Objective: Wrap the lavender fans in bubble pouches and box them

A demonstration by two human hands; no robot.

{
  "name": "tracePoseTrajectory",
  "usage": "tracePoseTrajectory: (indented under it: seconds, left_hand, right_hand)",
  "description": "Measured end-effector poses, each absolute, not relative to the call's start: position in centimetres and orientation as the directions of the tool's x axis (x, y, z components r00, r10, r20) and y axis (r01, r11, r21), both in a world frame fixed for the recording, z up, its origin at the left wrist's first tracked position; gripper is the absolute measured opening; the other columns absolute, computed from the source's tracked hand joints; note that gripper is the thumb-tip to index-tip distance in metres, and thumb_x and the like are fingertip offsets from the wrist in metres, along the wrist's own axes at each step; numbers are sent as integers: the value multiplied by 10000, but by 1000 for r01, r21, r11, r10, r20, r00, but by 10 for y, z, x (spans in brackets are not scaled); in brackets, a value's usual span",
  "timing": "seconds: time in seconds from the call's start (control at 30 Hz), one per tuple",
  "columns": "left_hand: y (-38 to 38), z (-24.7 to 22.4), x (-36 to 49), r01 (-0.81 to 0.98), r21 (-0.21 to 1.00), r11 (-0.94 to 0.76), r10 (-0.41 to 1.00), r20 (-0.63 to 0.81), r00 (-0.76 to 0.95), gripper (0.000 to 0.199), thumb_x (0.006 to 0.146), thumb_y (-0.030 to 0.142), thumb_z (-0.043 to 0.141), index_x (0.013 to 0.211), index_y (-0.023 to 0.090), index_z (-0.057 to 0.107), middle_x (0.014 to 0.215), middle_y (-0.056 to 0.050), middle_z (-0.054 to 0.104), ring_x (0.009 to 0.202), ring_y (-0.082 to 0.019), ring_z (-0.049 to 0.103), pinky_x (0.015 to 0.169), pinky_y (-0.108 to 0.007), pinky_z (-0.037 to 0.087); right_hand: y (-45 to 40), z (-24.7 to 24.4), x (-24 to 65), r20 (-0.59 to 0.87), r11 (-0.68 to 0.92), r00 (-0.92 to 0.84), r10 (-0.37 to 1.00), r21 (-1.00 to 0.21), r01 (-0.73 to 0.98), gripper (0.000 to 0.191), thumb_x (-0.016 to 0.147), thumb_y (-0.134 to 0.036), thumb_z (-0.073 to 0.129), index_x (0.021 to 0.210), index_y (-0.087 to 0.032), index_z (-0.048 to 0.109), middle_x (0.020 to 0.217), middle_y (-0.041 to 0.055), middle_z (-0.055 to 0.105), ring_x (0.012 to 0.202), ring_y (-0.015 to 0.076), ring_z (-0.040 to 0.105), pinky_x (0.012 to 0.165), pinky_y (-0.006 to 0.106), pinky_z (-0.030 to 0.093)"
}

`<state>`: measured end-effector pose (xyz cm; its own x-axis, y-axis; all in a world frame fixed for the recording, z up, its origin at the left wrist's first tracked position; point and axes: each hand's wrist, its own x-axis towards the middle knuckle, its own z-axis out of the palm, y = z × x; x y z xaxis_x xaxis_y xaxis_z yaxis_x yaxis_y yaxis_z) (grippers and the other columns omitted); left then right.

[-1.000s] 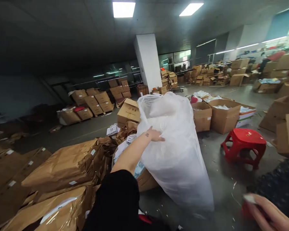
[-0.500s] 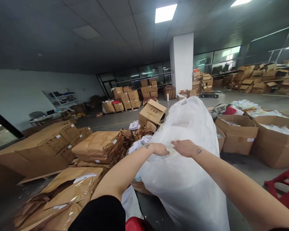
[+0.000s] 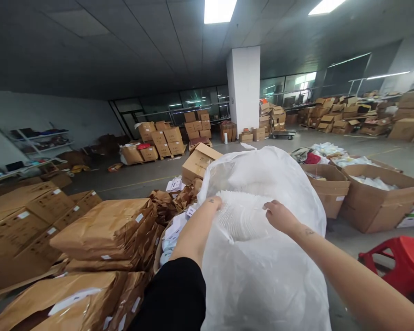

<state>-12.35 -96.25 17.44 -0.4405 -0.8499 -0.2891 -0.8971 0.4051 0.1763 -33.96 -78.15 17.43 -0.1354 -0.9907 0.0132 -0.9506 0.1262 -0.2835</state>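
A large translucent white plastic bag [image 3: 262, 280] stands upright in front of me, its mouth spread wide. Inside the opening shows a stack of clear, ridged plastic pieces [image 3: 243, 216], nested closely; their exact kind is unclear. My left hand [image 3: 216, 202] is closed at the left side of the opening, beside the stack, its fingertips partly hidden. On the other side, my right hand [image 3: 279, 215] has curled fingers gripping the bag's plastic near the right edge of the stack.
Brown paper-wrapped bundles [image 3: 103, 225] and cartons [image 3: 24, 216] lie to the left. An open carton [image 3: 200, 161] stands behind the bag. Open boxes of wrapped goods [image 3: 379, 202] and a red stool [image 3: 396, 262] are at the right. A white pillar [image 3: 244, 92] rises beyond.
My hands have moved apart, and the bag's mouth now gapes, exposing the stack of clear plastic pieces. The view has shifted to the right.
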Motion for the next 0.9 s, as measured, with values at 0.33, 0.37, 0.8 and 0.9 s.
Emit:
tracePoseTrajectory:
  seconds: [0.33, 0.37, 0.8, 0.9]
  left_hand:
    - [-980, 135, -87, -875, 449, 180, -841, -391, -373, 332, 763, 464, 554, 967, 205, 523, 891, -65, 624, 745, -200, 584, 621, -314, 462]
    - [-977, 132, -87, -855, 485, 184, -845, -366, -390, 289, 782, 459, 525, 917, 204, 520, 856, -52, 616, 734, -191, 575, 619, -303, 453]
    - [-944, 262, -122, -378, 567, 732, -664, 718, -210, 272, 864, 468, 448, 883, 197, 461, 836, -8, 508, 833, -146, 499, 804, -279, 426]
    - [-928, 273, -127, -320, 517, 794, -573, 813, -107, 357, 877, 490, 407, 961, 163, 523, 936, -75, 543, 959, -187, 524, 877, -343, 439]
  right_hand:
    - [-811, 145, -314, -195, 381, -328, -924, -533, -756, 392, 776, -472, 505, 1057, -215, 596, 869, 85, 588, 733, 192, 562, 550, 251, 412]
    - [-810, 145, -310, -184, 386, -344, -921, -544, -745, 332, 774, -445, 508, 978, -207, 616, 810, 69, 582, 702, 181, 550, 543, 244, 401]
    - [-783, 274, -341, 768, 24, -457, -449, -501, -865, 203, 731, -388, 581, 681, -192, 577, 840, 49, 508, 832, 190, 524, 731, 312, 442]
    - [-729, 289, -347, 939, 19, -308, -151, -309, -951, 242, 709, -410, 663, 702, -185, 575, 931, 73, 502, 941, 231, 518, 807, 379, 452]
